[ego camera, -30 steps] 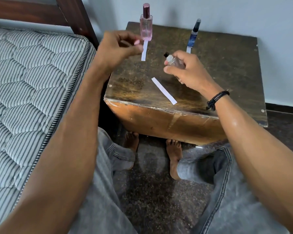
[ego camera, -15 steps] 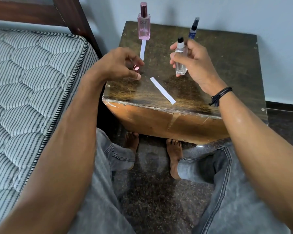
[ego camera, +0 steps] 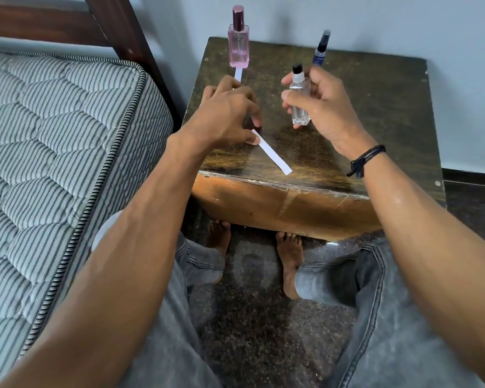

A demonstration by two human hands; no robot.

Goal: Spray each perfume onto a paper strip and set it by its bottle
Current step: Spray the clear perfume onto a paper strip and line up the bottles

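My right hand [ego camera: 328, 107] grips a small clear bottle [ego camera: 300, 105] upright above the wooden table [ego camera: 381, 113]; its black-tipped nozzle is bare. My left hand [ego camera: 227, 116] is down on the table, thumb and forefinger pinching the far end of a loose white paper strip [ego camera: 275, 158] that lies diagonally near the front edge. A pink bottle [ego camera: 238, 46] stands at the back left with a strip [ego camera: 238, 74] in front of it. A thin blue bottle [ego camera: 320, 49] stands at the back, partly behind my right hand.
A striped mattress [ego camera: 53, 141] and a dark bed frame [ego camera: 123, 26] sit close on the left. The table's right half [ego camera: 398, 88] is bare wood. My knees and bare feet are under the front edge, on a dark speckled floor [ego camera: 258, 317].
My left hand came down from near the pink bottle to the loose strip and took its end. My right hand turned the clear bottle upright and keeps it above the table.
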